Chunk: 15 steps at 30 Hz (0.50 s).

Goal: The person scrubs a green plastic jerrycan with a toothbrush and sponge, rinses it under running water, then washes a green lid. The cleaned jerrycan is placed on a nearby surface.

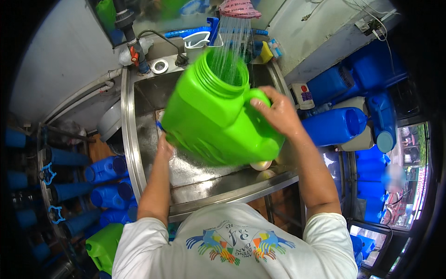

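Note:
A large bright green plastic jug (200, 116) is tilted over the steel sink (131, 139), its wide open mouth facing up and away from me. Water (231, 39) showers from a spout wrapped in pink printed material (239, 9) straight into that mouth. My right hand (278, 111) is closed around the jug's loop handle, thumb on top. At the lower left of the jug, my left hand (165, 148) bears against its base; the jug hides most of the fingers. A small blue tip (159, 125) shows just above that hand, its kind unclear.
A white-handled container (197, 40), a yellow sponge (266, 52) and a drain strainer (160, 66) line the sink's back ledge. Blue jugs (332, 125) crowd the right side. More blue containers (107, 169) and another green jug (103, 246) stand at left. A red-handled valve (134, 55) sits on the pipe.

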{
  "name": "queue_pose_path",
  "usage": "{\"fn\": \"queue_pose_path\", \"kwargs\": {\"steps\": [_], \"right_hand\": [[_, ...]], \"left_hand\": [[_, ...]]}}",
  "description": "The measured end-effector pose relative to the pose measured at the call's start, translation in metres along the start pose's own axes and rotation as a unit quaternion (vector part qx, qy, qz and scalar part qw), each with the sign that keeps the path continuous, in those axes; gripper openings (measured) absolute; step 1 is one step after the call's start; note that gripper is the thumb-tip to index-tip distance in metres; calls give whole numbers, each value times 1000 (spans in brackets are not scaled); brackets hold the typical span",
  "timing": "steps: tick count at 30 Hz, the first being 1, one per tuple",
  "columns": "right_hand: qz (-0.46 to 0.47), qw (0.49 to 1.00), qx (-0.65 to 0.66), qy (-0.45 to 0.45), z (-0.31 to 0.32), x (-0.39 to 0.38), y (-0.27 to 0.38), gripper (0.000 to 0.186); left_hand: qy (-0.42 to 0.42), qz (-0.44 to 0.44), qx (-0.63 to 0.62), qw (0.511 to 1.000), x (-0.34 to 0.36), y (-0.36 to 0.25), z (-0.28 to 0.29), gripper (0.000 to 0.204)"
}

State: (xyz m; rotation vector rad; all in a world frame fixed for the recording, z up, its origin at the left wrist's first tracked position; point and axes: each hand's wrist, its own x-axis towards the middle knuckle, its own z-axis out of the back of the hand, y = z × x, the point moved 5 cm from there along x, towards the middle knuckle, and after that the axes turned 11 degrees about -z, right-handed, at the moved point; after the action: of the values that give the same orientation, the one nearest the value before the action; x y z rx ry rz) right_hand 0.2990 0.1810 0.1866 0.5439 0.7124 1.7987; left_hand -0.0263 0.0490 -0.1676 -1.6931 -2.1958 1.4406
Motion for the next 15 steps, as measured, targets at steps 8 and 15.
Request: {"fn": "queue_pose_path", "kwargs": {"steps": [8, 15], "right_hand": [[-128, 978, -82, 140, -17, -6, 11, 51], [6, 995, 88, 39, 4, 2, 1, 42]], "left_hand": [[-62, 134, -22, 989, -36, 17, -1, 56], [29, -89, -57, 994, -1, -15, -17, 56]]}}
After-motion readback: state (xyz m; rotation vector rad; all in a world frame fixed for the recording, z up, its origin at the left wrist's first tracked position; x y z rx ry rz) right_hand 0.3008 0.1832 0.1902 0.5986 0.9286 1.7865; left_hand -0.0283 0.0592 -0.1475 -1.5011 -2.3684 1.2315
